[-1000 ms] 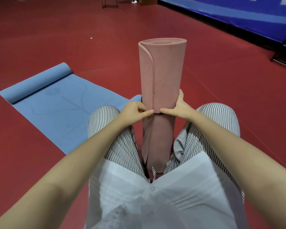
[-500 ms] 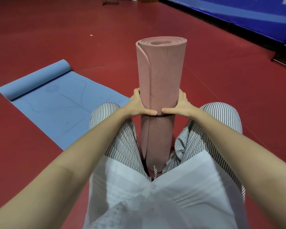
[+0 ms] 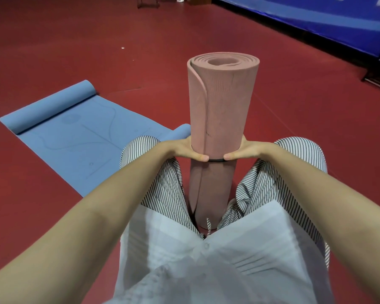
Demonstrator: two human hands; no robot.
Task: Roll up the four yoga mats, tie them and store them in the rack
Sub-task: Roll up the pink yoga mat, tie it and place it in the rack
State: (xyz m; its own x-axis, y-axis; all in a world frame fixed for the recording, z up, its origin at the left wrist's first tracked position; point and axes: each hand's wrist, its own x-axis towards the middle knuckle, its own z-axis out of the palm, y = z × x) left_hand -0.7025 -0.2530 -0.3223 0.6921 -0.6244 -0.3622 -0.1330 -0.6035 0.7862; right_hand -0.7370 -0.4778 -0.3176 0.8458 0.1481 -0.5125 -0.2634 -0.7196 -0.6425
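A rolled pink yoga mat (image 3: 223, 102) stands upright on the floor between my knees. A thin black band (image 3: 215, 160) circles it at about mid-height. My left hand (image 3: 188, 151) wraps the roll from the left, its thumb lying on the band. From the right, my right hand (image 3: 242, 151) wraps it the same way, thumb on the band. The fingers of both hands are hidden behind the roll. A blue yoga mat (image 3: 75, 137) lies flat on the floor to the left, its far end curled into a small roll.
The red floor (image 3: 294, 128) spreads all around. A blue padded wall (image 3: 316, 20) runs along the far right. Dark metal legs (image 3: 147, 3) and a shoe show at the top edge. No rack can be made out.
Both hands went from pinching at the band's front to wrapping round the roll's sides. The roll now tilts its top toward me, so its spiral end shows.
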